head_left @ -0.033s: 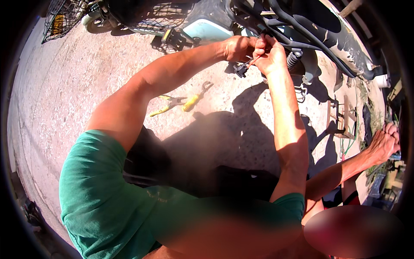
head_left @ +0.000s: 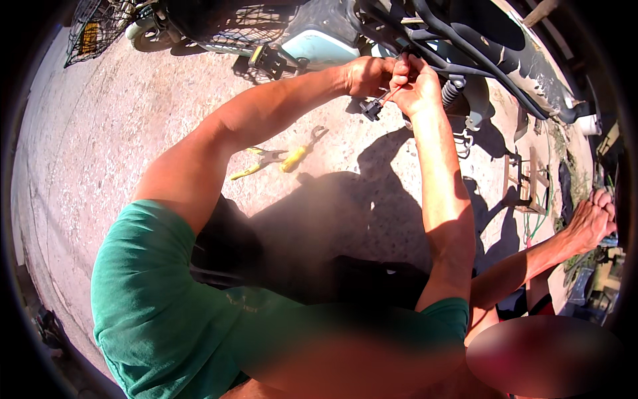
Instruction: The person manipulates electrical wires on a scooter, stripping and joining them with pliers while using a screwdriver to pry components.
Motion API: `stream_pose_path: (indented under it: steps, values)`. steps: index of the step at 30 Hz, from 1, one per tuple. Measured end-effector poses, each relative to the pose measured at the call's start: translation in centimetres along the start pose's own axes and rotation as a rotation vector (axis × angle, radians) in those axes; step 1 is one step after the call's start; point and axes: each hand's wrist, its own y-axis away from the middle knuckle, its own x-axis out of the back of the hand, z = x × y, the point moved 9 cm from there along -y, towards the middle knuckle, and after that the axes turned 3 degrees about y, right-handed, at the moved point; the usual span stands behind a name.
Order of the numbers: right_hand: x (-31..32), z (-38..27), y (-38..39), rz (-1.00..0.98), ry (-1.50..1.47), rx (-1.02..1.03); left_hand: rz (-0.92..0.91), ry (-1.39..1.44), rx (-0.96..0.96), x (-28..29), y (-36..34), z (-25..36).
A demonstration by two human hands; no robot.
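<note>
My left hand [head_left: 367, 76] is closed beneath the scooter's dark tubular frame [head_left: 468, 70], its fingertips partly hidden behind my right hand [head_left: 415, 86]. What it holds cannot be made out. My right hand has its fingers curled on a thin wire [head_left: 389, 94], touching or very near the left one. A black plug-like connector [head_left: 372, 110] dangles on the wire below my hands. On the concrete ground [head_left: 100, 146] below my left forearm lie yellow-handled pliers [head_left: 246, 171] and another yellow-handled tool [head_left: 292, 158].
The scooter's pale blue body [head_left: 319, 43] spans the top, beside a spring shock [head_left: 453, 92] and a wire basket [head_left: 93, 36]. A wooden frame [head_left: 531, 179] stands at right. Another person's arm [head_left: 525, 269] reaches toward the right edge, hand [head_left: 588, 223] partly closed.
</note>
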Motion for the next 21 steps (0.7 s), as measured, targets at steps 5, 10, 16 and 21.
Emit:
stream_pose_path:
  steps: [5,10,16,21]
  values:
    - [0.0,0.1,0.2,0.034,-0.050,-0.005,-0.054,0.036,0.017,1.9,-1.1,-0.7]
    - [0.4,-0.4,0.3,0.032,-0.057,-0.005,-0.040,-0.059,-0.003,2.2,-1.9,-1.2]
    - [0.2,0.3,0.1,0.015,-0.030,-0.039,0.168,-0.855,-0.291,6.3,-0.9,1.6]
    - [0.8,-0.3,0.1,-0.039,0.022,-0.039,0.493,-1.076,-0.454,0.4,4.8,6.5]
